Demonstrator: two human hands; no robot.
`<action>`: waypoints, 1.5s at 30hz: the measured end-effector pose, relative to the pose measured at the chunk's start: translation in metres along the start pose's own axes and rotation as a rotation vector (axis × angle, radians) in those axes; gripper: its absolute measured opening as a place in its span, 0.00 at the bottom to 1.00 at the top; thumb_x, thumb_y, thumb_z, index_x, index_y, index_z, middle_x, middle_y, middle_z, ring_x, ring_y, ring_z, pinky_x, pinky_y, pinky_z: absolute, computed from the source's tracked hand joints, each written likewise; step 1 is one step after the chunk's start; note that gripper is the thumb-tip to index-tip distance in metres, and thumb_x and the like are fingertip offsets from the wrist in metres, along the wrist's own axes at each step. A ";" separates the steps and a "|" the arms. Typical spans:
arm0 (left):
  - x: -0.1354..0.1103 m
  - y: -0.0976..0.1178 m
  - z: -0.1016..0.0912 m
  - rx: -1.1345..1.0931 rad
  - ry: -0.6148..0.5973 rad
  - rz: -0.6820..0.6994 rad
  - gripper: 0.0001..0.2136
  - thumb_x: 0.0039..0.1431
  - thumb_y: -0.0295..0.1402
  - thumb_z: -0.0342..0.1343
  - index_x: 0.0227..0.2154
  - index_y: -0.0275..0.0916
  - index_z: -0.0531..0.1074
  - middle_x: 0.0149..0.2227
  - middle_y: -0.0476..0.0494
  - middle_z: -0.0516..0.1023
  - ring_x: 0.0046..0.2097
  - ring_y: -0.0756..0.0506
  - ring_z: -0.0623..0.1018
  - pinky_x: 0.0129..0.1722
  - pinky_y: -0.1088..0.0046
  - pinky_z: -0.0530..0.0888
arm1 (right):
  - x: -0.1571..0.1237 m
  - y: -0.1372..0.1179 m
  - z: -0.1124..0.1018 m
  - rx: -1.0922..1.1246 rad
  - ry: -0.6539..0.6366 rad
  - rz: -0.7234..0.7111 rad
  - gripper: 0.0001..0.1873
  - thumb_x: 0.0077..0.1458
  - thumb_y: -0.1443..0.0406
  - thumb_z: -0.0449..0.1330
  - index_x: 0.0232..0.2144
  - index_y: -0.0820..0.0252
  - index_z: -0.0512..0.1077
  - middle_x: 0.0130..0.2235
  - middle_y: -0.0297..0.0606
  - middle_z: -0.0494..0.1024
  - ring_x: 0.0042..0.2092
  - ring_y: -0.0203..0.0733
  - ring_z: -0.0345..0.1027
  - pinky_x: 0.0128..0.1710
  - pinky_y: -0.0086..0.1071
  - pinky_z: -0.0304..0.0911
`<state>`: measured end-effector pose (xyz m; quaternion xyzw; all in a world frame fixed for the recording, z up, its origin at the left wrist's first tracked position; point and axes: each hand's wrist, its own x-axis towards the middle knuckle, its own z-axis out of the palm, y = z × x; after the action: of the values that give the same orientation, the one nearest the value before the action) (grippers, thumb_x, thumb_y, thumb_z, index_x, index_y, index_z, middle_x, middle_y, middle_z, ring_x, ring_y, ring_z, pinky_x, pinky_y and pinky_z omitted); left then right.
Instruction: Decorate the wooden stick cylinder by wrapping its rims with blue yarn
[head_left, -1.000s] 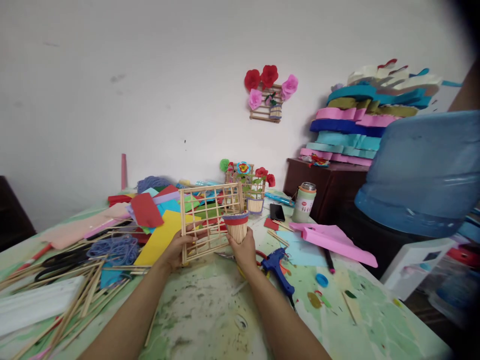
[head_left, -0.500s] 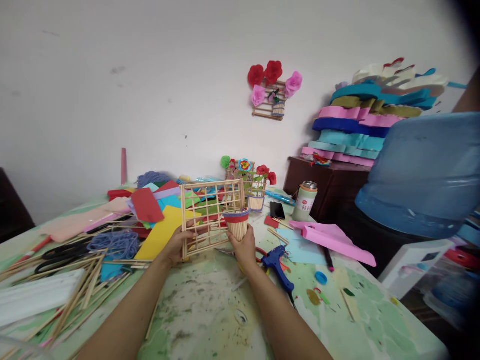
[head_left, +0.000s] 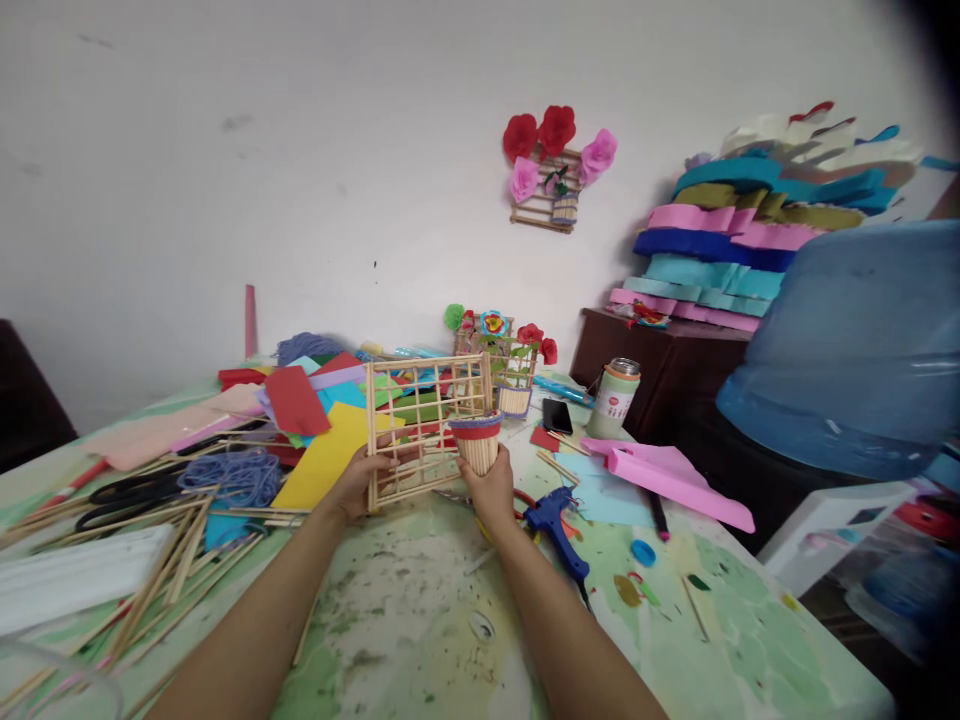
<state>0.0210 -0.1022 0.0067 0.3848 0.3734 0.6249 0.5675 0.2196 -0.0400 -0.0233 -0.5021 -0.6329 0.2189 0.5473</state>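
Observation:
A square lattice of thin wooden sticks (head_left: pixel 420 415) stands nearly upright above the table. My left hand (head_left: pixel 358 482) grips its lower left corner, fingers through the gaps. My right hand (head_left: pixel 491 487) is closed round a small cup of wooden sticks (head_left: pixel 475 441) with a red and purple yarn rim, held against the lattice's lower right part. Both forearms reach in from the bottom edge.
A blue glue gun (head_left: pixel 556 528) lies just right of my right hand. Coloured foam sheets (head_left: pixel 315 420), purple yarn (head_left: pixel 232 474), black scissors (head_left: pixel 120 500) and several loose sticks (head_left: pixel 157 580) cover the left. A phone (head_left: pixel 556 415), a flask (head_left: pixel 617 397) and pink paper (head_left: pixel 660 475) lie right.
The view has tilted slightly, so everything sits a little higher in the picture. My hands keep the same hold on the lattice and the cup.

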 end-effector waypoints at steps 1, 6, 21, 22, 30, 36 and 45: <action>0.000 0.000 0.001 -0.001 0.003 -0.007 0.34 0.40 0.20 0.54 0.56 0.37 0.59 0.46 0.34 0.76 0.46 0.38 0.76 0.38 0.66 0.76 | 0.000 0.000 0.000 -0.007 0.002 -0.002 0.34 0.41 0.53 0.62 0.47 0.66 0.62 0.40 0.47 0.72 0.41 0.46 0.67 0.36 0.33 0.63; -0.002 -0.002 0.002 -0.004 0.045 -0.046 0.36 0.40 0.20 0.55 0.58 0.37 0.57 0.45 0.35 0.77 0.45 0.40 0.77 0.39 0.67 0.76 | -0.004 -0.003 -0.001 -0.056 0.014 0.015 0.32 0.41 0.53 0.61 0.46 0.66 0.63 0.39 0.47 0.73 0.39 0.46 0.68 0.35 0.33 0.62; -0.007 0.004 0.000 0.006 0.094 -0.086 0.39 0.34 0.25 0.63 0.55 0.45 0.62 0.47 0.41 0.75 0.52 0.32 0.70 0.46 0.61 0.74 | -0.007 -0.021 -0.015 0.005 0.061 -0.119 0.39 0.40 0.58 0.63 0.54 0.65 0.55 0.49 0.49 0.67 0.51 0.49 0.61 0.51 0.41 0.59; -0.008 0.006 -0.001 0.021 0.091 -0.068 0.38 0.33 0.25 0.64 0.54 0.44 0.64 0.47 0.40 0.75 0.53 0.32 0.69 0.48 0.61 0.73 | -0.007 -0.021 -0.015 0.034 0.075 -0.142 0.40 0.41 0.59 0.63 0.55 0.65 0.54 0.50 0.49 0.66 0.52 0.49 0.60 0.52 0.41 0.58; -0.012 0.019 0.004 0.117 0.095 -0.044 0.35 0.30 0.25 0.65 0.50 0.41 0.70 0.44 0.37 0.77 0.55 0.29 0.66 0.51 0.56 0.68 | -0.009 -0.014 -0.010 0.157 0.114 -0.151 0.40 0.42 0.59 0.63 0.55 0.64 0.52 0.51 0.51 0.64 0.53 0.50 0.59 0.52 0.44 0.58; -0.012 0.018 0.009 0.093 0.039 -0.020 0.33 0.33 0.25 0.63 0.50 0.39 0.69 0.46 0.36 0.76 0.55 0.31 0.66 0.52 0.58 0.67 | -0.009 -0.015 -0.012 0.168 0.096 -0.080 0.39 0.41 0.60 0.63 0.54 0.65 0.54 0.50 0.50 0.66 0.51 0.49 0.61 0.51 0.42 0.59; -0.010 0.008 0.010 -0.054 0.034 -0.115 0.37 0.37 0.24 0.60 0.56 0.41 0.61 0.47 0.35 0.75 0.49 0.34 0.74 0.47 0.61 0.72 | -0.005 -0.011 -0.010 0.082 0.025 0.015 0.36 0.41 0.58 0.62 0.52 0.65 0.57 0.48 0.49 0.68 0.50 0.50 0.62 0.50 0.41 0.59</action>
<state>0.0269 -0.1122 0.0177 0.3367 0.3876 0.6076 0.6060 0.2234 -0.0513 -0.0136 -0.4867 -0.6125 0.2425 0.5737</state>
